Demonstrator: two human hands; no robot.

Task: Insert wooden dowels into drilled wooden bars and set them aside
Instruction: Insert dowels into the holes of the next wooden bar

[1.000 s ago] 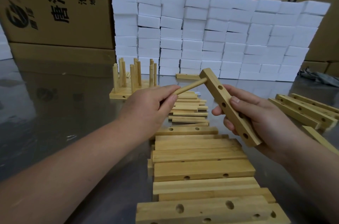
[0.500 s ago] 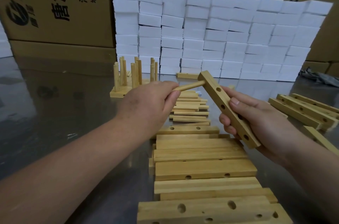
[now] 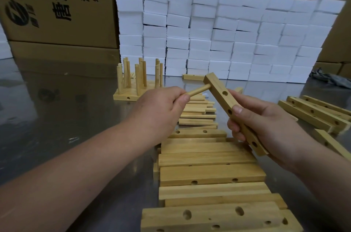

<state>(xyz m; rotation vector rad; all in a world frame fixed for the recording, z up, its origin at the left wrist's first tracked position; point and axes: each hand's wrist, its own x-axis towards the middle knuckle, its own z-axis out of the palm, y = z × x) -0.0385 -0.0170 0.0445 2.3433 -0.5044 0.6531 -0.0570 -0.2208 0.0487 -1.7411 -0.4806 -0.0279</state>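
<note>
Centre of frame, above the table: the right hand (image 3: 266,123) grips a drilled bar (image 3: 218,90) at mid-length, tilted with its far end raised. The left hand (image 3: 163,110) pinches a dowel (image 3: 197,91), its tip meeting the bar's left face near that end. Both pieces are pale, smooth, bare wood, judged light, rigid and not fragile. Best hold: bar between holes, dowel near its rear end.

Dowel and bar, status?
Left hand grips dowel. Right hand grips bar, tilted. Dowel tip meets bar's side near far end, depth unclear. Nothing blocking.
</note>
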